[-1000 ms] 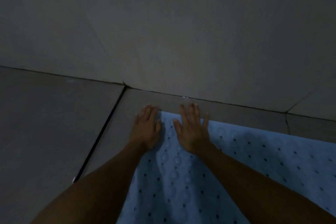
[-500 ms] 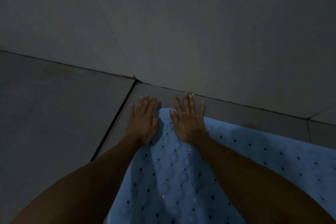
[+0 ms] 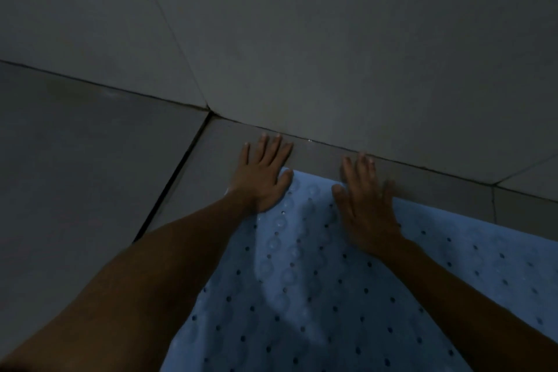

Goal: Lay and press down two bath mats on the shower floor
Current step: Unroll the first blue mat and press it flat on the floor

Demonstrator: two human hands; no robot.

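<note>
The grey tiled shower floor [image 3: 90, 178] fills the left and far side of the view and meets the wall [image 3: 332, 39] along a dark joint. On it, to the right and toward the viewer, 1 pale blue bath mat [image 3: 302, 296] is spread, dotted with small dark holes and faint raised circles; only this 1 mat is seen, so the 2nd is judged still to be laid. Its far edge runs just short of the wall, with a strip of bare tile between. The left hand [image 3: 259, 178] is laid flat over the mat's far-left corner, fingers straight and close together, the tips reaching past the edge onto tile near the wall joint. The right hand [image 3: 365, 205] is laid flat farther along the same edge, fingers straight and slightly spread, somewhat blurred, so it cannot be told how firmly it is pressed. Since both palms straddle the edge, part of the force may be spent on tile and the corner may be left unsealed. If 1 hand is slid sideways under load, the mat could be dragged askew or a ripple pushed up between the hands. The dim light could let a lifted section be missed.
</note>
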